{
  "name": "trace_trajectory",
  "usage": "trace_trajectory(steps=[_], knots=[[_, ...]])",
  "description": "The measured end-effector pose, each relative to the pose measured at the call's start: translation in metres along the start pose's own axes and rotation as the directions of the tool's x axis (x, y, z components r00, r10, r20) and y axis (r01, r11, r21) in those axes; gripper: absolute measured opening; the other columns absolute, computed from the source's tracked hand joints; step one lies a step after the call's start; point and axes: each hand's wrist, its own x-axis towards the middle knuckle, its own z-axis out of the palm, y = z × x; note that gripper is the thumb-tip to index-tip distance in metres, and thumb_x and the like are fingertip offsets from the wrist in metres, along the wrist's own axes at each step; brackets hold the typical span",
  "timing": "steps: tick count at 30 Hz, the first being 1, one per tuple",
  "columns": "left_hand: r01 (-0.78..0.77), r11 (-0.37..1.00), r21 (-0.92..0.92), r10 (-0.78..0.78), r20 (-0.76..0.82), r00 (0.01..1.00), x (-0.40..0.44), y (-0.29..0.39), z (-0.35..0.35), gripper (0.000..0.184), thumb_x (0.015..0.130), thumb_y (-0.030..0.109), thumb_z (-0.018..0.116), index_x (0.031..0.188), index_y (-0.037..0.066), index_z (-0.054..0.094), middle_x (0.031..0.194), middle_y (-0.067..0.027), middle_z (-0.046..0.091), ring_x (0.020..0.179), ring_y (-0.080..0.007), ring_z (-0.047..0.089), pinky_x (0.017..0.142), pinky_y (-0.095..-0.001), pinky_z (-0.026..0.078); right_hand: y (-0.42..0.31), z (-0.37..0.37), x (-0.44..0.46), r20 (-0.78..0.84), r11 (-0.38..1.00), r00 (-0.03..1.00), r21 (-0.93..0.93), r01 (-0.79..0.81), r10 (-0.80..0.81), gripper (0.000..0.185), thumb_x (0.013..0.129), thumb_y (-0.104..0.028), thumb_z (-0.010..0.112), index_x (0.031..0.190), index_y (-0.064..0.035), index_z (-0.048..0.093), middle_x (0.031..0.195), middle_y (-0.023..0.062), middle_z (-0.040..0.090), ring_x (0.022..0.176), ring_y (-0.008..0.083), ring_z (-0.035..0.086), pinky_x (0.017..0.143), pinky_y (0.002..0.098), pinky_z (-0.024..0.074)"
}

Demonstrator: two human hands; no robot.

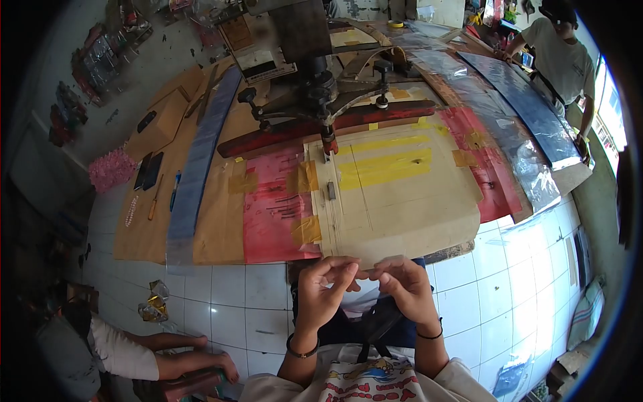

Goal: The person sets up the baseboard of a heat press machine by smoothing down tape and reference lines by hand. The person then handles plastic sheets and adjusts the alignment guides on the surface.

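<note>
Both grips half-curled, left hand (324, 289) and right hand (408, 291); I can't tell if they pinch anything. Beige board (429, 213) lies just beyond, bench's (220, 231) near side; looks stiff, light; I'd take its near edge.

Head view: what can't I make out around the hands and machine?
All in the head view:
Whether the left hand and right hand pinch anything: too small to tell.
Top of the machine: cut off by the upper edge.
What lies under the red bar: hidden by it.
Print on the label: too small.
</note>
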Motion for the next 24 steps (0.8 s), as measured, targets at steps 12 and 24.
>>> trace_trajectory(steps=[12, 24], knots=[[-0.138, 0.984, 0.112, 0.118, 0.173, 0.978, -0.003, 0.008, 0.006, 0.013, 0.094, 0.007, 0.068, 0.1, -0.005, 0.07, 0.087, -0.0115, 0.073, 0.078, -0.0144, 0.072, 0.069, -0.026, 0.058, 0.01, 0.003, -0.007, -0.021, 0.916, 0.997, 0.393, 0.078, -0.076, 0.019, 0.092, -0.007, 0.072, 0.103, -0.0022, 0.058, 0.081, 0.004, 0.067, 0.077, 0.0119, 0.067, 0.076, 0.0268, 0.0536], [-0.767, 0.454, -0.454, 0.806, -0.159, 0.571, 0.036, 0.176, -0.034, 0.017, 0.107, 0.013, 0.044, 0.119, 0.002, 0.048, 0.104, -0.007, 0.053, 0.089, -0.0152, 0.054, 0.083, -0.0314, 0.051, 0.109, -0.033, -0.061, 0.662, 0.983, 0.731, -0.171, -0.065, 0.163, 0.025, 0.089, -0.021, 0.076, 0.108, -0.0052, 0.075, 0.102, 0.0075, 0.076, 0.093, 0.0168, 0.072, 0.085, 0.0275, 0.0542]])
